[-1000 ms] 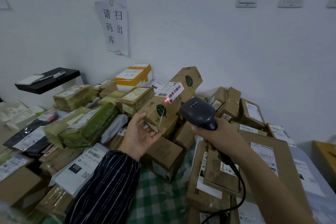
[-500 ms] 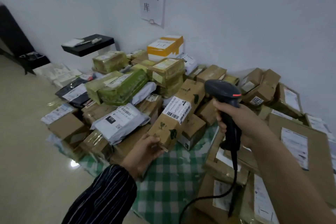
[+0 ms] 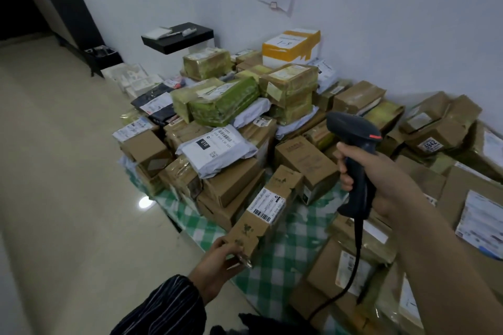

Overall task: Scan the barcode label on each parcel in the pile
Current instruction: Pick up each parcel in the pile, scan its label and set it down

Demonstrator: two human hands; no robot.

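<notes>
My left hand (image 3: pixel 217 266) grips the near end of a long brown cardboard parcel (image 3: pixel 265 209) with a white barcode label (image 3: pixel 268 205) facing up. The parcel is low, over the green checked cloth (image 3: pixel 283 253), at the pile's near left edge. My right hand (image 3: pixel 381 179) holds a black handheld barcode scanner (image 3: pixel 353 149) upright by its handle, to the right of the parcel and above it. No red beam shows on the label. The scanner's cable (image 3: pixel 351 275) hangs down toward me.
A big pile of brown boxes, green-wrapped packs (image 3: pixel 223 100) and white mailer bags (image 3: pixel 215 148) covers the cloth up to the white wall. A yellow and white box (image 3: pixel 291 46) stands at the back. A black shelf (image 3: pixel 177 37) is at the left. Bare floor (image 3: pixel 68 185) lies on the left.
My left hand has brought the long parcel down from in front of the scanner to the pile's near left edge. The red beam is gone from its label. My view has swung left.
</notes>
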